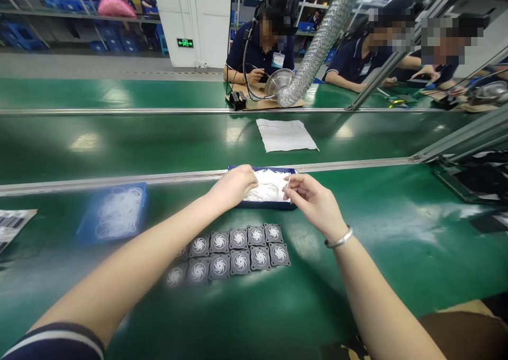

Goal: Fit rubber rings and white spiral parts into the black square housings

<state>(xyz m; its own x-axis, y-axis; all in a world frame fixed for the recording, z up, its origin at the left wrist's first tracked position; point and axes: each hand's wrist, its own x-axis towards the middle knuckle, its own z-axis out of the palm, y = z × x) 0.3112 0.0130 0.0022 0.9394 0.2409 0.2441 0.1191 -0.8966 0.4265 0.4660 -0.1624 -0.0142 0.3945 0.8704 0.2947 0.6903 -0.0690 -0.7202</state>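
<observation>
A shallow dark-blue tray (264,205) holds a heap of thin white pieces (270,184), too bright to make out singly. My left hand (237,184) reaches over the tray's left end, fingers pressed together at the white heap; what they grip, if anything, is hidden. At the right end, my right hand (311,197) pinches a small white piece (286,186) between thumb and fingers. Closer to me, two rows of square black fans (240,262) with white swirl centres lie flat, partly behind my left forearm.
On the left stands a blue translucent box (85,225) of white rings. A white sheet (286,135) lies beyond the metal strip (178,178). Across the bench a person (260,50) works near a silver duct (321,37). A printed paper (14,225) lies far left.
</observation>
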